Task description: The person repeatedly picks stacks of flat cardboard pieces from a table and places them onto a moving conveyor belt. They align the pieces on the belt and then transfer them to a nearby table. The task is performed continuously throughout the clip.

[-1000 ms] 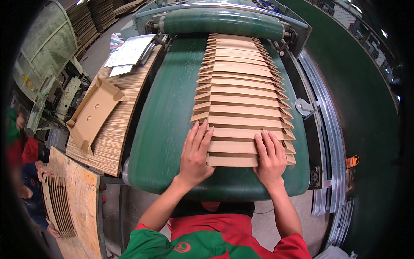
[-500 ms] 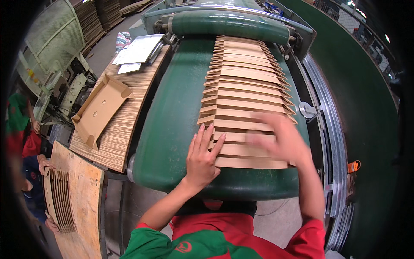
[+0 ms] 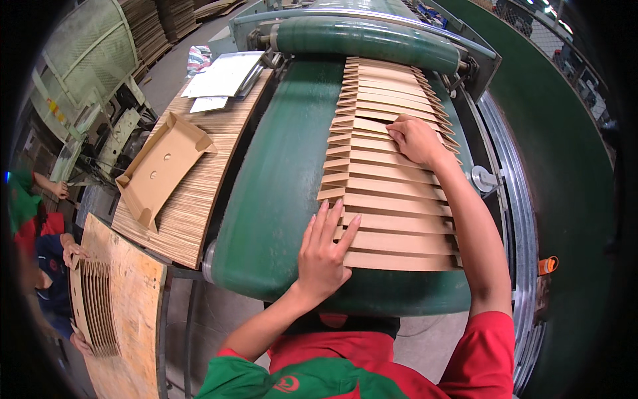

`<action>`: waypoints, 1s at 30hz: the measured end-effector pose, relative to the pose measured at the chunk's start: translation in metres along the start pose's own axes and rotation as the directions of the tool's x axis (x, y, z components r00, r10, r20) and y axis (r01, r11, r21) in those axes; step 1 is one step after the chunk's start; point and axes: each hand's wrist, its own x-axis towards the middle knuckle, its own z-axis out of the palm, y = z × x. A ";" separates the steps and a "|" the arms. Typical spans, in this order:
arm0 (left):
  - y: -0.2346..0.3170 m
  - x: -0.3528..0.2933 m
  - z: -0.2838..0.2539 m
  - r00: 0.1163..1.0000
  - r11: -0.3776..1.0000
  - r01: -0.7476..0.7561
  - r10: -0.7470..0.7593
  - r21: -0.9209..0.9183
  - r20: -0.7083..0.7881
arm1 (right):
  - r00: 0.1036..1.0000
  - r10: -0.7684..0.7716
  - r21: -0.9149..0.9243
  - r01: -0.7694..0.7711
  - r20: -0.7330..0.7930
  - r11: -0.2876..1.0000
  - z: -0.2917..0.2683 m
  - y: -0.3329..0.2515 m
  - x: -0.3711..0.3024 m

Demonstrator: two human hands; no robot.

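A long row of overlapping brown cardboard trays [image 3: 392,169] lies on the green conveyor belt [image 3: 266,173], their folded ends showing at both sides. My left hand [image 3: 324,256] rests against the left ends of the nearest trays, fingers stretched and slightly spread, holding nothing. Farther up the row, my right hand [image 3: 417,141] has its thumb and fingers pinched on the upper edge of one cardboard tray [image 3: 372,126]. A dark gap shows behind that edge. The fingertips of my right hand are partly hidden by its back.
A single cardboard tray [image 3: 163,169] and white papers [image 3: 222,76] lie on a stack of cardboard sheets [image 3: 212,173] left of the belt. A green roller [image 3: 365,43] crosses the far end. At lower left, another person's hands [image 3: 74,249] hold nested cardboard pieces on a wooden board [image 3: 133,292].
My right hand has moved away from me along the row and closed on a tray's edge. My left hand stays by the near trays. The whole view has shifted slightly.
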 end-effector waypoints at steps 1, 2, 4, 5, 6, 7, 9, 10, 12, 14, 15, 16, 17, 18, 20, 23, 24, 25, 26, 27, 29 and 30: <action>0.001 -0.001 -0.001 1.000 1.000 0.007 -0.007 -0.010 0.007 | 1.000 -0.009 -0.015 0.009 0.010 1.000 0.000 0.003 0.005; 0.002 -0.003 -0.003 1.000 1.000 -0.004 0.004 -0.003 -0.007 | 0.999 -0.033 -0.022 0.033 0.014 0.999 0.000 0.004 0.008; 0.005 -0.009 -0.007 1.000 1.000 -0.003 0.002 -0.030 -0.013 | 0.996 -0.081 -0.038 0.082 0.041 0.996 0.002 0.004 0.010; 0.007 -0.012 -0.009 1.000 0.999 0.001 -0.001 -0.040 -0.012 | 0.997 -0.065 -0.030 0.067 0.051 0.997 0.004 0.001 0.009; 0.008 -0.016 -0.010 1.000 1.000 -0.002 0.002 -0.013 -0.001 | 0.998 -0.040 -0.035 0.042 0.046 0.999 0.004 -0.002 0.006; 0.009 -0.020 -0.012 1.000 1.000 -0.008 0.008 -0.006 -0.007 | 0.998 -0.042 -0.038 0.044 0.039 0.998 0.004 -0.006 0.003; 0.011 -0.025 -0.014 1.000 1.000 -0.016 0.016 0.003 -0.011 | 0.999 -0.034 -0.053 0.035 0.019 0.998 0.002 -0.016 -0.003; 0.012 -0.026 -0.014 1.000 1.000 -0.019 0.019 0.003 -0.015 | 1.000 -0.029 -0.072 0.029 0.004 0.997 -0.001 -0.021 -0.006; 0.013 -0.027 -0.015 1.000 1.000 -0.017 0.017 -0.001 -0.020 | 1.000 -0.019 -0.090 0.019 -0.002 0.996 -0.010 -0.035 -0.015; 0.014 -0.026 -0.017 1.000 1.000 -0.014 0.014 -0.023 -0.023 | 0.999 0.039 -0.102 -0.035 0.033 0.994 -0.027 -0.053 -0.029; 0.014 -0.025 -0.017 1.000 1.000 -0.012 0.012 0.003 -0.023 | 0.996 0.011 -0.092 -0.003 0.084 0.996 -0.040 -0.063 -0.041; 0.014 -0.024 -0.018 1.000 1.000 -0.014 0.014 0.008 -0.028 | 0.997 -0.068 -0.041 0.069 0.027 0.997 -0.050 -0.077 -0.056; 0.014 -0.023 -0.019 1.000 1.000 -0.012 0.012 -0.003 -0.007 | 0.991 -0.131 0.004 0.132 -0.039 0.991 -0.059 -0.094 -0.075; 0.013 -0.023 -0.019 1.000 1.000 -0.009 0.009 -0.007 -0.007 | 0.991 -0.131 0.084 0.133 -0.034 0.988 -0.070 -0.111 -0.101; 0.011 -0.022 -0.018 1.000 1.000 0.021 -0.021 -0.011 0.003 | 0.992 -0.127 0.184 0.121 0.021 0.976 -0.087 -0.148 -0.158; 0.007 -0.021 -0.014 1.000 1.000 0.020 -0.020 -0.003 0.014 | 0.996 -0.089 0.095 0.086 0.027 0.992 -0.086 -0.183 -0.224; 0.006 -0.021 -0.013 1.000 1.000 0.009 -0.009 0.004 -0.005 | 0.999 -0.046 0.013 0.046 0.006 0.999 -0.077 -0.188 -0.239; 0.006 -0.021 -0.013 1.000 1.000 0.017 -0.017 0.006 0.017 | 0.999 -0.029 -0.070 0.027 -0.033 0.997 -0.067 -0.189 -0.250; 0.007 -0.021 -0.014 1.000 1.000 0.016 -0.016 -0.003 0.020 | 0.998 0.003 -0.155 -0.012 -0.061 0.988 -0.056 -0.188 -0.258; 0.008 -0.022 -0.016 0.999 1.000 0.025 -0.024 -0.007 0.047 | 0.994 0.010 -0.245 -0.036 -0.107 0.969 -0.044 -0.185 -0.262; 0.015 -0.022 -0.021 0.993 0.994 0.020 -0.033 0.109 0.116 | 0.978 -0.088 -0.273 0.034 -0.189 0.961 -0.022 -0.170 -0.262; 0.019 -0.022 -0.025 0.987 0.985 0.017 -0.044 0.170 0.158 | 0.940 -0.157 -0.283 0.069 -0.303 0.957 -0.015 -0.164 -0.262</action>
